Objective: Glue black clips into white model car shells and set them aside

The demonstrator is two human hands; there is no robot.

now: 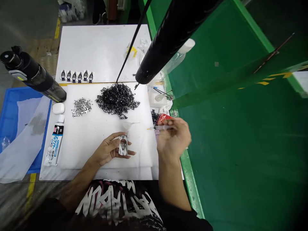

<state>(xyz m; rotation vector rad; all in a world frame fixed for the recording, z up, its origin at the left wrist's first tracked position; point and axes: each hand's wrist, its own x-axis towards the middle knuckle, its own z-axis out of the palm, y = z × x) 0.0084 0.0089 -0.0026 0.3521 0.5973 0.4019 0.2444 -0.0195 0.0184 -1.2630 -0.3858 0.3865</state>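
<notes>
My left hand [109, 149] is closed around the edges of a small shiny silver housing [123, 146] with an oval opening, held above the white foam mat [79, 141]. Off to the right, my right hand [174, 136] grips a slim pale stick-like tool [162, 127] with an orange tip pointing left. Motion smears this hand a little, and the tool's far end is hidden in the fingers. Just beyond the housing lies a small translucent piece with a thin tip [128, 125]. Farther back are a heap of small black parts [116, 99] and a smaller pile of silver parts [82, 106].
A black power screwdriver [154, 54] hangs over the table's back right. Several finished-looking pieces [74, 77] stand in a row. On the left are a black bottle [40, 77], a glue tube [55, 141], a white case [58, 108] and a blue bin [12, 99]. A green partition [228, 128] borders the right.
</notes>
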